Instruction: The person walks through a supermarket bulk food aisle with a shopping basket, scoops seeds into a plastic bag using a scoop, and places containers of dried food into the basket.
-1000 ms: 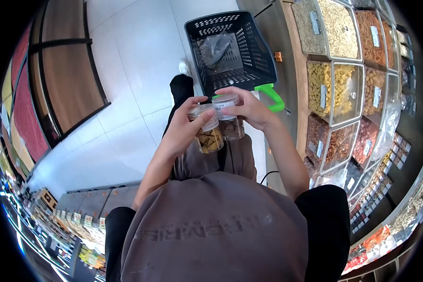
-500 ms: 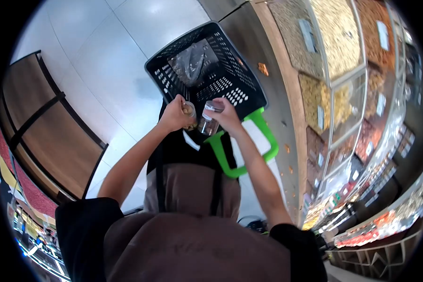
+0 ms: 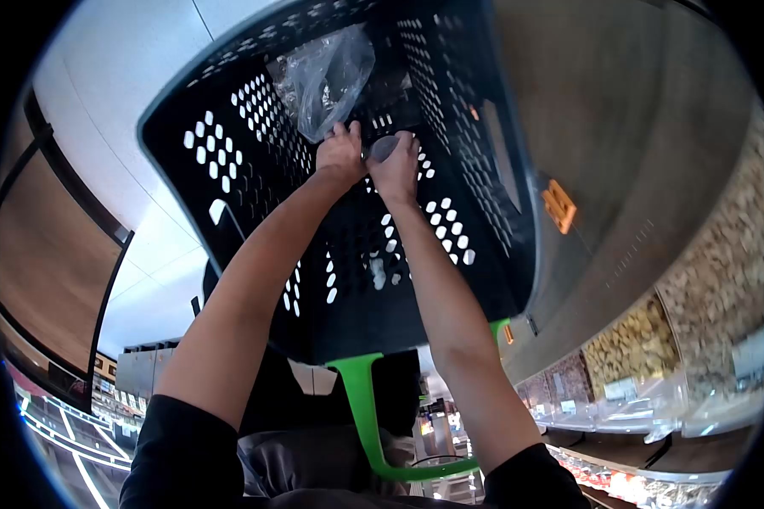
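Note:
Both of my hands are down inside a black perforated shopping basket (image 3: 475, 280). My right hand (image 3: 394, 174) is closed around a clear jar (image 3: 384, 149), whose round top shows between thumb and fingers. Close beside it, my left hand (image 3: 339, 158) is curled with its back towards me. The jar seen in it earlier is almost wholly hidden beneath the palm. Just beyond my left fingertips lies a crumpled clear plastic bag (image 3: 331, 81). The basket's green handle (image 3: 367, 416) hangs towards my body, below my forearms.
To the right runs a brown counter panel (image 3: 620, 153) with an orange tag (image 3: 559, 206) on it. Bulk food bins (image 3: 632, 348) stand at the lower right. A wooden display unit (image 3: 51, 229) is on the left, beside pale floor tiles (image 3: 110, 144).
Both hands have moved from the basket's near rim down and forward into it, taking the jars along. My view has leaned closer, so the basket looks much larger.

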`<state>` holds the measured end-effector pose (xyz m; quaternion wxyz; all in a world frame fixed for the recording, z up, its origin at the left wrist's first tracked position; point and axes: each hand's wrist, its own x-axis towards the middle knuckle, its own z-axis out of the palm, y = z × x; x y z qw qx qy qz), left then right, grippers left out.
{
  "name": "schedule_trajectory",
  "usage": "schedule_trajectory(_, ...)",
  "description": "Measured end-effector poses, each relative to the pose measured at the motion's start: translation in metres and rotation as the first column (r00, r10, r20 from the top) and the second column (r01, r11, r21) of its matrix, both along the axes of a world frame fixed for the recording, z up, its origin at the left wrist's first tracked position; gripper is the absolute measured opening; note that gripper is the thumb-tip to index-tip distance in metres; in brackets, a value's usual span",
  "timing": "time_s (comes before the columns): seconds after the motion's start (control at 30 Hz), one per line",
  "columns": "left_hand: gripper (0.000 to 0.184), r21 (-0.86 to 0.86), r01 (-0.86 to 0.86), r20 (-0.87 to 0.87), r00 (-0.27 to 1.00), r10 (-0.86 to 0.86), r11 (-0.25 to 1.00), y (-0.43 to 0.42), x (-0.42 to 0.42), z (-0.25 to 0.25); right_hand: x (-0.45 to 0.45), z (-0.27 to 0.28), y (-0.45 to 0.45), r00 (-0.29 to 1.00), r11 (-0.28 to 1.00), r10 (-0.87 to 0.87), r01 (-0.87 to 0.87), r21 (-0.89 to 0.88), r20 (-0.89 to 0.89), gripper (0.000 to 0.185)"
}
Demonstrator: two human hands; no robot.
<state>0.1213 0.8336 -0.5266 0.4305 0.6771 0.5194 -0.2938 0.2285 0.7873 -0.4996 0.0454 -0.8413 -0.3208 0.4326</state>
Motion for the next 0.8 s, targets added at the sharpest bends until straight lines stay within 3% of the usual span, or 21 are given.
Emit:
schedule_trajectory(0.03, 0.082, -0.014, -0.004, -0.008, 1.000, 0.004, 1.000, -0.007, -0.003, -0.015, 0.000, -0.013, -0.003, 1.000, 1.000, 0.011, -0.011, -0.008, 0.016, 0.062)
schedule_trajectory(0.1, 0.081, 0.126, -0.113, 0.071, 0.992, 0.105, 0.986, -0.023, -0.012, -0.040, -0.001, -0.041, -0.015, 0.991, 0.991, 0.121, -0.124, 0.052, 0.060, 0.060)
schedule_trajectory(0.17, 0.076, 0.040, -0.136, 0.034, 0.990, 0.135, 0.990, -0.031, -0.018, -0.061, -0.003, -0.062, -0.021, 0.993, 0.989, 0.120, -0.119, -0.093, 0.007, 0.059)
schedule_trajectory(0.3, 0.067, -0.052, -0.121, 0.028, 0.992, 0.123, 0.991, -0.043, -0.032, -0.090, -0.015, -0.092, -0.036, 0.973, 0.974, 0.223, -0.225, -0.034, -0.051, 0.056)
schedule_trajectory(0.37, 0.063, -0.115, -0.063, 0.100, 0.992, 0.074, 0.991, -0.050, -0.039, -0.096, -0.023, -0.099, -0.040, 0.954, 0.954, 0.299, -0.300, -0.010, -0.031, 0.052)
schedule_trajectory(0.4, 0.056, -0.080, -0.080, 0.147, 0.985, 0.091, 0.994, -0.055, -0.043, -0.091, -0.027, -0.096, -0.041, 0.966, 0.965, 0.257, -0.259, -0.049, -0.033, 0.050)
schedule_trajectory(0.5, 0.051, -0.003, -0.207, 0.075, 0.975, 0.207, 0.978, -0.059, -0.041, -0.051, -0.029, -0.068, -0.033, 0.982, 0.966, 0.152, -0.171, -0.195, -0.111, 0.066)
schedule_trajectory(0.57, 0.042, -0.135, -0.265, 0.095, 0.956, 0.279, 0.955, -0.049, -0.043, -0.016, -0.023, -0.038, -0.024, 0.968, 0.944, 0.163, -0.210, -0.253, -0.193, 0.070)
schedule_trajectory(0.6, 0.042, -0.160, -0.224, 0.090, 0.967, 0.240, 0.961, -0.046, -0.045, 0.008, -0.018, -0.022, -0.024, 0.949, 0.936, 0.258, -0.292, -0.195, -0.183, 0.066)
schedule_trajectory(0.7, 0.040, -0.179, -0.173, 0.142, 0.970, 0.200, 0.968, -0.053, -0.051, 0.099, 0.010, 0.067, -0.013, 0.929, 0.932, 0.284, -0.325, -0.159, -0.236, 0.045)
schedule_trajectory(0.8, 0.034, -0.189, -0.202, 0.239, 0.940, 0.244, 0.961, -0.071, -0.047, 0.215, 0.036, 0.157, -0.029, 0.950, 0.968, 0.247, -0.250, 0.013, -0.189, 0.031)
